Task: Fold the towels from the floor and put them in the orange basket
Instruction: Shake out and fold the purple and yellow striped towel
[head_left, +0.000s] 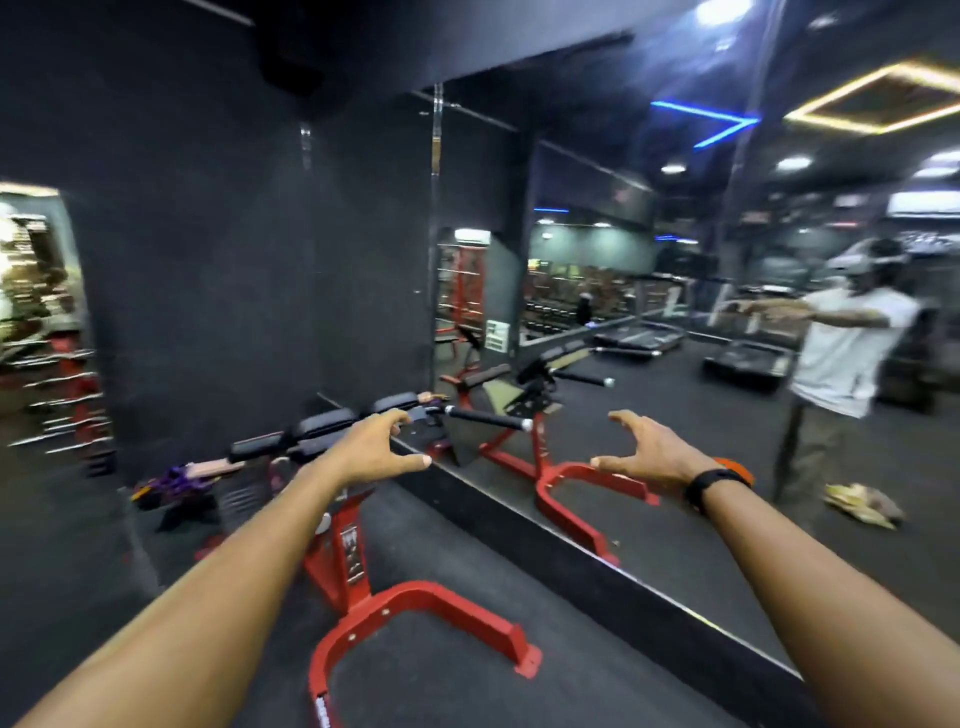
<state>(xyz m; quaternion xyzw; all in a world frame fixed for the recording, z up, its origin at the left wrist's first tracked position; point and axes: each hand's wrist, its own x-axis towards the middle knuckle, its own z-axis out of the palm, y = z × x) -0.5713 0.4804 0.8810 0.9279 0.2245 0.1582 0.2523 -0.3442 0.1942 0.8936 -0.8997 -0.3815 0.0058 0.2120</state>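
Along the left edge of the frame, a rack of chrome bars (62, 400) blurs against a dark gym wall (208, 260). Lower left, a purple object (176, 480), too smeared to identify, lies beneath the black pads of a red-framed exercise bench (415, 605) standing on the dark floor (519, 691) at centre. Above it the left hand (376, 447) reaches forward, fingers spread and loosely hooked, thumb out, gripping nothing. Right of centre the right hand (652, 457) mirrors it, fingers splayed and empty, a black band (709, 486) on the wrist. A wall mirror (675, 312) fills the upper right, reflecting a person in a white shirt (852, 348) with both arms extended. At that reflection's feet, far right, a crumpled yellowish towel (865, 504) lies on the floor. A sliver of something orange (737, 470) shows just behind the right wrist; whether it is the basket cannot be told.
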